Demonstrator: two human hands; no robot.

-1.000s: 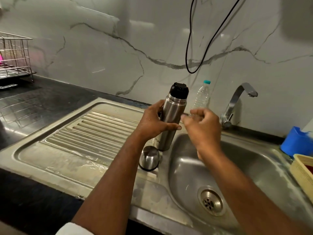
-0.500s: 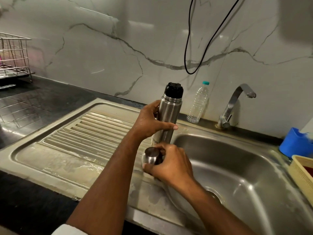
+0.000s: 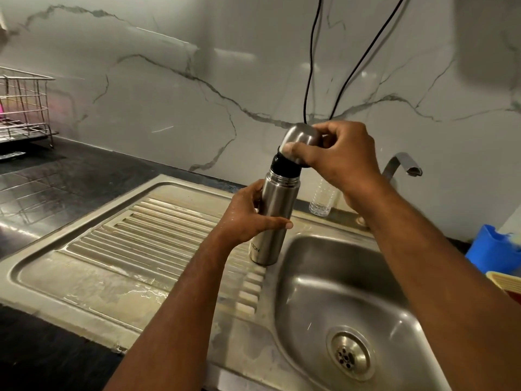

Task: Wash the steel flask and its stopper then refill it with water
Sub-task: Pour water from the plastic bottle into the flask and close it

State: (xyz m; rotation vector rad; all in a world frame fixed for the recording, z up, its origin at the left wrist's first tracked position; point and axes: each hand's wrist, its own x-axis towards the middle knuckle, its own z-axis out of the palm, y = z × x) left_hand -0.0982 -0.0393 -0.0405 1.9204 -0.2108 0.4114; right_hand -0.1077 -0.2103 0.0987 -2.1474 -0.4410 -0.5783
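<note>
The steel flask (image 3: 275, 204) stands upright on the sink's drainboard (image 3: 118, 249), beside the basin. My left hand (image 3: 248, 215) grips its body around the middle. A black stopper (image 3: 284, 166) sits in the flask's neck. My right hand (image 3: 341, 156) holds the steel cap cup (image 3: 301, 138) tilted, mouth down, over the stopper, its rim partly covering the stopper's top.
The steel basin (image 3: 352, 292) with its drain (image 3: 349, 355) lies at the right. Behind my right wrist are the tap (image 3: 403, 165) and a clear plastic bottle (image 3: 321, 198). A blue container (image 3: 493, 246) and yellow basket (image 3: 507, 280) sit far right, a wire rack (image 3: 22, 108) far left. Black cables (image 3: 324, 66) hang on the wall.
My right hand picked the steel cap up from the drainboard beside the flask and raised it onto the stopper. My left hand kept holding the flask.
</note>
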